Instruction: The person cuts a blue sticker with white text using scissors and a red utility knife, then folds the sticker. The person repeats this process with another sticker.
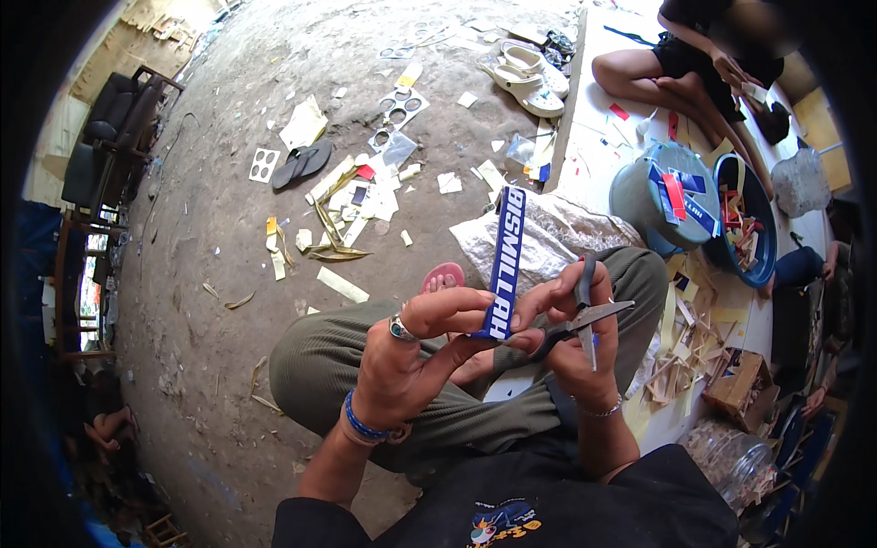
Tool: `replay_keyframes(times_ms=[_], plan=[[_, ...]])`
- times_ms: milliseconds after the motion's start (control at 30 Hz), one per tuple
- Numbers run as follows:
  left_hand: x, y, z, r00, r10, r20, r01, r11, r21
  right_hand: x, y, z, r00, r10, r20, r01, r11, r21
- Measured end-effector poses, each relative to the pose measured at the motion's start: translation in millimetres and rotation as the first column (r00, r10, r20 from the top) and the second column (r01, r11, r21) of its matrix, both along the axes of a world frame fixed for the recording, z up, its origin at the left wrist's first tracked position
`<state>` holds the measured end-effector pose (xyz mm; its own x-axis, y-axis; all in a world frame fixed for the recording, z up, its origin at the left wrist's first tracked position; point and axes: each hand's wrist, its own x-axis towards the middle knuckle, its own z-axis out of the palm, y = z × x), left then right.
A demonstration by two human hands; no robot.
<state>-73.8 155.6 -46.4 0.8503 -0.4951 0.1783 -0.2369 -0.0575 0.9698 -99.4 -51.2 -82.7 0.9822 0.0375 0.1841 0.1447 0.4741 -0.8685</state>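
Note:
Above my lap, my left hand (395,361) pinches a narrow blue strip (505,251) with white lettering near its lower end. The strip stands almost upright in the view, its far end pointing away from me. My right hand (585,370) has a pair of scissors (577,325) hooked on its fingers, dark handles in the grip. Its blades are spread apart and point to the right, away from the strip. The right thumb and fingertips also reach the strip's lower end, beside the left fingers.
Paper scraps (361,196), a dark sandal (301,164) and pale clogs (530,82) lie on the dirt floor. To the right stand a grey tub (630,187) with blue and red strips and a blue basin (763,265). Wood offcuts (681,342) lie nearby. Another person (694,64) sits far right.

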Motion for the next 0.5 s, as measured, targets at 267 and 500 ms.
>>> replay_keyframes(times_ms=[267,500], plan=[[2.0,-1.1,1.8,1.000,-0.018,0.004,0.018,1.000,0.008,-3.3,-5.1,-1.2,0.999,-0.010,-0.036,0.010,1.000,-0.010],[1.0,-4.4,6.4,0.999,0.010,0.032,-0.011,0.999,0.050,-2.2,-4.7,-2.9,1.000,-0.017,-0.009,0.016,0.997,-0.076]])
